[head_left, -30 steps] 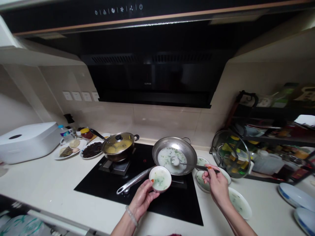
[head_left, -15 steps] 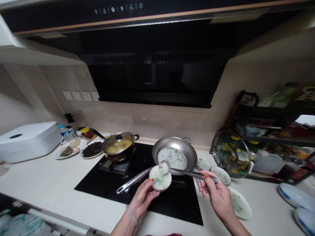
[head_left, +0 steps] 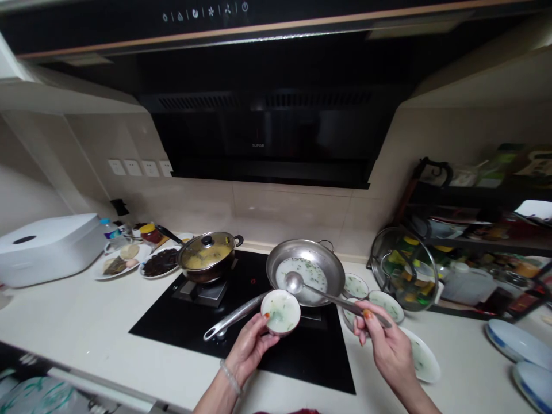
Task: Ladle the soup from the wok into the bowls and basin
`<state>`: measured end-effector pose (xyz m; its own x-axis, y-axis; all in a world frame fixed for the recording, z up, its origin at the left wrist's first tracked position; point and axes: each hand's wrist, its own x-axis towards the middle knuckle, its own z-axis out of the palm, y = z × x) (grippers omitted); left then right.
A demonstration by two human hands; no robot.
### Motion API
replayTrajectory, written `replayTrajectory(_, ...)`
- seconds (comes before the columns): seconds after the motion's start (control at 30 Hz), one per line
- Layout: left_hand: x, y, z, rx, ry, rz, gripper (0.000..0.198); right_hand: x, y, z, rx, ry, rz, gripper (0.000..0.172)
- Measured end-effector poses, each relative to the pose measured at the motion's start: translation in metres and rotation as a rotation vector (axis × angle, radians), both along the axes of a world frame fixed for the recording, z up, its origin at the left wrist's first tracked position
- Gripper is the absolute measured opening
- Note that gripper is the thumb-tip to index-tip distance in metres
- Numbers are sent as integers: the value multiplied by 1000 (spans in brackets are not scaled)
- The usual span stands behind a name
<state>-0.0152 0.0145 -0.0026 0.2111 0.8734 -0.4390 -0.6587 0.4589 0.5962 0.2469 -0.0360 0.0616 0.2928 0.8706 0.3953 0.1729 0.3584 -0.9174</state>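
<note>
view: head
left hand: cupped under the small bowl, thumb on its near rim
bowl position: held level over the hob, just in front of the pan; holds pale soup with green flecks
right hand: fingers pinched round the end of the ladle handle
ladle axis: runs diagonally from the right hand up and left; cup sits at the pan's near edge, can't tell if it touches the soup
key relation: cup is just behind-right of the bowl rim, close but apart
nearer hand: left, it carries the bowl
nearby: small dishes of soup beside the right hand
</note>
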Motion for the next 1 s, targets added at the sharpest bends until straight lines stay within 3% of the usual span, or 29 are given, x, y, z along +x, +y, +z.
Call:
replayTrajectory(0.23, 0, 1, 3, 2, 5, -3, 19, 17, 36, -24, -133, 101, -172, 36)
replayTrajectory(0.43, -1, 1, 3, -5, 15, 3, 18, 24, 51, -45, -178, -43, -242, 37)
replayTrajectory(0.63, -1, 2, 2, -13, 23, 6, 18, 19, 60, -60, -189, 0, -200, 39)
replayTrajectory(0.77, -2, 1, 0, -7, 20, 3, 18, 18, 64, -63, -175, 88, -195, 43)
replayTrajectory(1.0, -2, 2, 1, -10, 10, 11, 16, 22, 62, -53, -175, 230, -234, 44)
